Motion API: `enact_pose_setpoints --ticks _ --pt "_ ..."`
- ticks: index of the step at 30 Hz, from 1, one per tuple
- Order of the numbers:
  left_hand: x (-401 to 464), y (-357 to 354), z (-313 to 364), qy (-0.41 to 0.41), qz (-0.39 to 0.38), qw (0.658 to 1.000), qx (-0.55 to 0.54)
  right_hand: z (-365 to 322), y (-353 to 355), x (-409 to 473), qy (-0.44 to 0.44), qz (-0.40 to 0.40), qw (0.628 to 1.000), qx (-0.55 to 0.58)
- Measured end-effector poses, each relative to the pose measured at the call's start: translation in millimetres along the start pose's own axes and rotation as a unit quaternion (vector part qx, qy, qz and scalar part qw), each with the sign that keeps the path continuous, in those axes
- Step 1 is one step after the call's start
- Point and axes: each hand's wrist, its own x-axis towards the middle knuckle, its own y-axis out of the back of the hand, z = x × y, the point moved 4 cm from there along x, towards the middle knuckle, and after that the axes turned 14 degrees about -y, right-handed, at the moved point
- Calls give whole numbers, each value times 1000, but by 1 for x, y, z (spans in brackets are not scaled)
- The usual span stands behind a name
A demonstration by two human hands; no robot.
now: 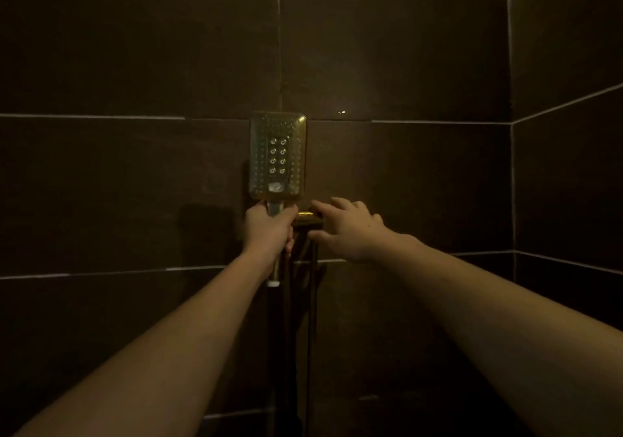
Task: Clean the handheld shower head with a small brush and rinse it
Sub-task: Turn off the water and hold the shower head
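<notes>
- My left hand (pixel 268 229) is clamped round the shower head (pixel 277 156) handle, the best hold: rigid metal, probably slick, hose dragging.
- My right hand (pixel 347 229), fingers spread, reaches the wall bracket (pixel 308 219).

Both bare forearms stretched forward and up, converging toward shower head handle (pixel 275 208). Left hand (pixel 267 229) wrapped in closed fist around handle just below head, thumb side up, wrist straight. Right hand (pixel 347 231) just right of handle, palm turned left, fingers (pixel 340 203) spread and loosely curved, thumb below; contact with bracket beside handle unclear in dim light.
</notes>
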Motion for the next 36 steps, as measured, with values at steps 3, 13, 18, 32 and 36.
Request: enact_pose_setpoints --ticks 3,13,18,32,36 --pt "-49 -10 -6 29 -54 998 -30 24 -3 -52 -29 29 998 57" --pt "-315 -108 -68 192 -279 933 -119 190 -39 -345 -265 2 964 14" --pt "-444 -182 -78 239 -443 856 -116 276 -60 -499 -432 -58 890 -135" --pt "-631 -262 -32 310 -641 685 -155 395 36 -746 -587 23 763 -270" --pt "-632 -266 -32 263 -657 686 -169 420 39 -750 -609 9 749 -260"
